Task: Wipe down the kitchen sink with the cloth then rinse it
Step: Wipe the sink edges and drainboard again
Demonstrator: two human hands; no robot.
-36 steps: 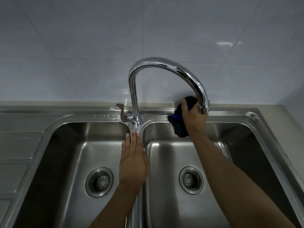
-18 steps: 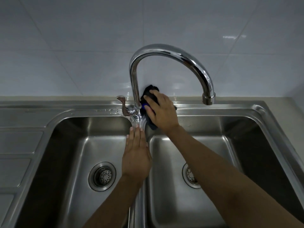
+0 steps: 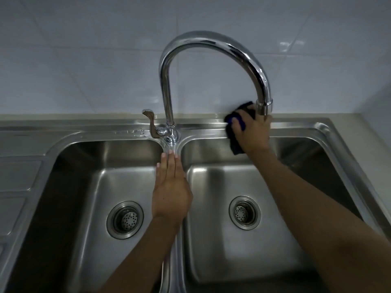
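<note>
The wiping step is in hand, I'd say. The right hand (image 3: 251, 132) has its fingers curled round a soft, dark blue cloth (image 3: 234, 145) and presses it on the far rim of the brushed steel sink (image 3: 296, 125), above the right bowl and just under the spout of the curved chrome tap (image 3: 211, 39). The left hand (image 3: 171, 191) lies flat with straight fingers on the ridge (image 3: 171, 271) between the bowls. No water runs, so rinsing will call for turning the lever (image 3: 151, 125).
</note>
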